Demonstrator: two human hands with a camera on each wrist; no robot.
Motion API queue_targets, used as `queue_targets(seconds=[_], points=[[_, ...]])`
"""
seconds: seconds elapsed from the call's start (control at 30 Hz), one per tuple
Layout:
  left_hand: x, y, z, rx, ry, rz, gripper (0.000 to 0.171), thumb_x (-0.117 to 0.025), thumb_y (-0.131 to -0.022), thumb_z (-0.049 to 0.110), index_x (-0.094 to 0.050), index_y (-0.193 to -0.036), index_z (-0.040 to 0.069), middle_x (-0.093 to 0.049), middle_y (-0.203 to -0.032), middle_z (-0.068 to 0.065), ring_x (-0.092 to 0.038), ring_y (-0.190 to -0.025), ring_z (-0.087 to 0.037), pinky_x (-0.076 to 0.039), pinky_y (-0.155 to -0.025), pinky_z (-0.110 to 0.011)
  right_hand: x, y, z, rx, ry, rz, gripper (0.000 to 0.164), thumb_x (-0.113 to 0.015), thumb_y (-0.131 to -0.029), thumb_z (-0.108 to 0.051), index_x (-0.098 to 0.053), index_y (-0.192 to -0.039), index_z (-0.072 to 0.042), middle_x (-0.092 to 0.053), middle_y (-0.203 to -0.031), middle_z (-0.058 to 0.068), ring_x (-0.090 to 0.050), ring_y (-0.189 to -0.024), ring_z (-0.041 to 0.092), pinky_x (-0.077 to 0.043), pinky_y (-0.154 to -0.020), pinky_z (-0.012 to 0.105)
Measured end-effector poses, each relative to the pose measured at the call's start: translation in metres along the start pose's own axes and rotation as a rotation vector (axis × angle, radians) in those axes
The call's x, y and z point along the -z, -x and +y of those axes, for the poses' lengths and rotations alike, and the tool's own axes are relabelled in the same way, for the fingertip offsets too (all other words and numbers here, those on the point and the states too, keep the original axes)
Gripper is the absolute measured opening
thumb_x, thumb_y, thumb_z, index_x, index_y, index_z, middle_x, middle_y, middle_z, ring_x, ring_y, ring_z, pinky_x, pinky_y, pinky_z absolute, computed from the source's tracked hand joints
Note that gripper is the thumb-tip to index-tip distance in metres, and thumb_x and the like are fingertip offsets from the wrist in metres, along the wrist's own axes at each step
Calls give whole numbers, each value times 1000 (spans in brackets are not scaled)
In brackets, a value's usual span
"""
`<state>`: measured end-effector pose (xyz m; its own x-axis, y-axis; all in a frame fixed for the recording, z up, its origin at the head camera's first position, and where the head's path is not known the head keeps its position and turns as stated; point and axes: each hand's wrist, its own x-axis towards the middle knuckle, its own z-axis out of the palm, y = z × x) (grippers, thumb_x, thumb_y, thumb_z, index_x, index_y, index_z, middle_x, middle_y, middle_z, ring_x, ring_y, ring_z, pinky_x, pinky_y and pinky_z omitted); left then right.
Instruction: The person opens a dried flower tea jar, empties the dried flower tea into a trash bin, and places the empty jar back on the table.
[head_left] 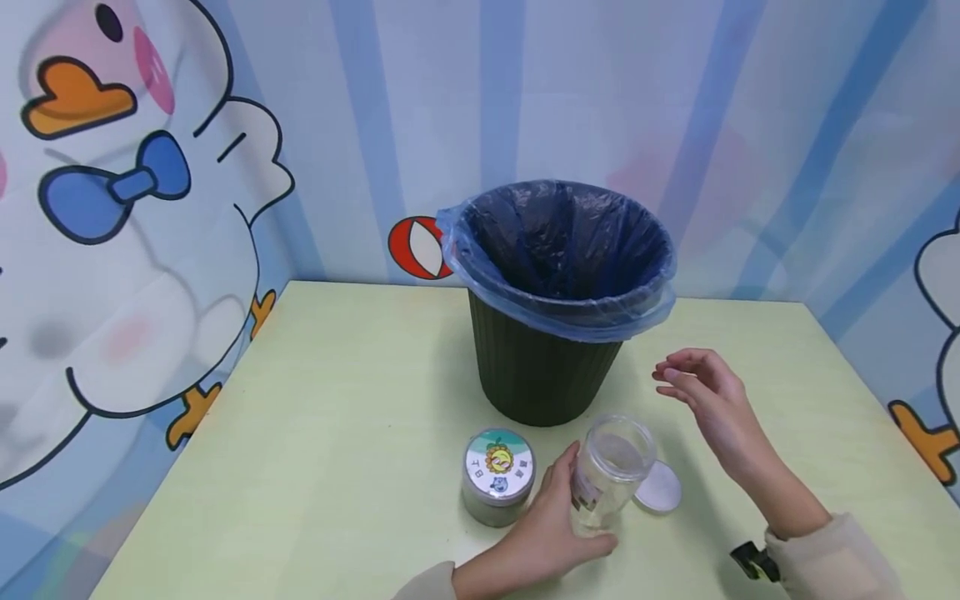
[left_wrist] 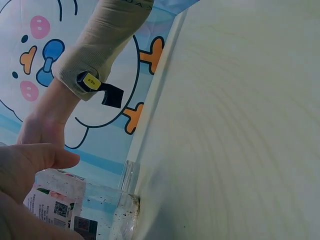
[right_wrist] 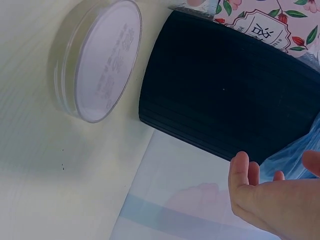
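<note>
My left hand grips a clear jar with a pink floral label, thumb on one side and fingers on the other. The jar has no lid on, and its mouth shows at the top in the head view. Dark specks cling near its base in the left wrist view. To its right a round lid, white on top with a clear rim, lies on the table. My right hand hovers right of the jar, fingers loosely bent, holding nothing. Left of my left hand stands a silver tin with a sunflower picture on top.
Behind the jar stands a dark ribbed bin lined with a blue plastic bag folded over its rim. The pale yellow table meets cartoon-printed walls at the back and sides.
</note>
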<state>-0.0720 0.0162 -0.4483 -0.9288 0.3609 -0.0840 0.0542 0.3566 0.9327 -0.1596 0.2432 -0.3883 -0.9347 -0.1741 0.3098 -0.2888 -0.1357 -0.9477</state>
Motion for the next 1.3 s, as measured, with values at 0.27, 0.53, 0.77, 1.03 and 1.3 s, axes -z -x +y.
queue_targets(seconds=[0.27,0.53,0.77,1.03,1.3], points=[[11,12,-2,62,-32,-56,104,-80,-83,34,-14,-160,10,-25,-161,-9,-24,-147,-26,-28,-115,-48,2,4,4,-18,1,-2,13,-51,-102,1,-50,-114,5,-61,-107,9,-65,-100,13,-53,-87,23],[20,24,-3,95,-81,-135,101,-78,-84,39,-18,-160,11,-28,-161,-5,-23,-147,-22,-27,-116,-47,6,16,7,-53,86,-11,17,-51,-102,0,-48,-117,6,-61,-110,8,-64,-103,14,-52,-87,22],[32,34,-4,47,-125,-211,99,-75,-87,41,-17,-159,6,-23,-162,-10,-21,-148,-24,-24,-117,-43,9,35,9,-73,217,-33,19,-53,-102,-1,-48,-119,5,-60,-112,5,-63,-104,9,-52,-86,19],[48,44,-10,29,-161,-286,92,-71,-89,46,-22,-160,13,-25,-162,-1,-23,-146,-16,-27,-116,-39,11,59,10,-72,462,-22,22,-55,-100,2,-48,-121,4,-59,-113,-2,-61,-104,4,-51,-84,16],[62,50,-17,3,-150,-325,85,-71,-91,44,-29,-157,9,-33,-159,0,-27,-144,-10,-27,-116,-34,1,84,12,-146,655,12,16,-57,-100,-5,-49,-113,2,-58,-102,8,-60,-89,7,-50,-76,16]])
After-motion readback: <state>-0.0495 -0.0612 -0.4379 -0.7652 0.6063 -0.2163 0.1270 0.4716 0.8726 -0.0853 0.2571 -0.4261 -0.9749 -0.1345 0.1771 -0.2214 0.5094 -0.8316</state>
